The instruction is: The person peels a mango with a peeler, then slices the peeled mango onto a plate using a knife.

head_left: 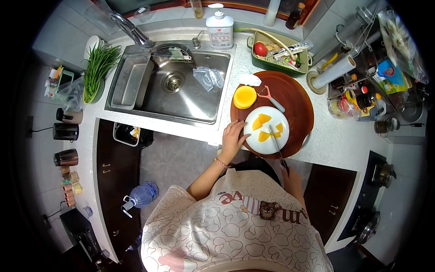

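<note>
A white plate [253, 146] rests on the round reddish-brown board [301, 104]. Several yellow wedges [264, 119], which look like pumpkin, lie on it. My left hand [233, 136] is at the plate's left rim, fingers stretched out and thumb touching the edge. In my right hand [292, 179], at the front of the board, is a knife [282, 159] by its dark handle, its blade reaching over the plate among the wedges. A thick round yellow piece [244, 97] sits behind the plate, beside a peeler [272, 99] with a red and grey handle.
To the left is a steel sink [195, 104] with a crumpled plastic bag [209, 78]. A green basket [294, 69] of vegetables stands behind the board. Bottles and a rack [362, 97] are on the right. A bin [129, 135] sits below the counter; a water jug [144, 195] stands on the floor.
</note>
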Available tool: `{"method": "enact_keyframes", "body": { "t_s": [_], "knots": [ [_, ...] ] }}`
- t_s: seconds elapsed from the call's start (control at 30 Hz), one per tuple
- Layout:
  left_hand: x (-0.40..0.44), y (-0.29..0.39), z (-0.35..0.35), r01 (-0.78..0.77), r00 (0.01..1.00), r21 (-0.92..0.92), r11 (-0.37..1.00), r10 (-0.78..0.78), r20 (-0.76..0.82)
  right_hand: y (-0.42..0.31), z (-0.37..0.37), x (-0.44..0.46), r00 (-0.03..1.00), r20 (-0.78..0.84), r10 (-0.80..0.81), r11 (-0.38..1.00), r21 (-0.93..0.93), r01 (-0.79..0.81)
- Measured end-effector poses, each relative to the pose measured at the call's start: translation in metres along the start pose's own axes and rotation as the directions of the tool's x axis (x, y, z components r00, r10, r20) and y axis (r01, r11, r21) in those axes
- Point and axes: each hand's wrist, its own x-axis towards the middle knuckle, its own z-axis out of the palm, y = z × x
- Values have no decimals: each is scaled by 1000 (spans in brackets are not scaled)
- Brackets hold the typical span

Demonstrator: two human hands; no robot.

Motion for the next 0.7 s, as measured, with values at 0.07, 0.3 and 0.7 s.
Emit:
{"method": "enact_keyframes", "body": {
  "t_s": [0.07, 0.3, 0.7],
  "knots": [
    [-1, -1, 1, 5, 1000, -3, 1000, -5, 0, 3, 0, -1, 1000, 20, 5, 1000, 13, -5],
    [3, -1, 1, 21, 1000, 10, 1000, -21, -9, 21, -12, -19, 1000, -15, 7, 999, -39, -8],
    [8, 10, 9, 49, 999, 5, 999, -49, -9, -9, -26, 10, 990, 102, -96, 984, 159, 79]
  ]
}}
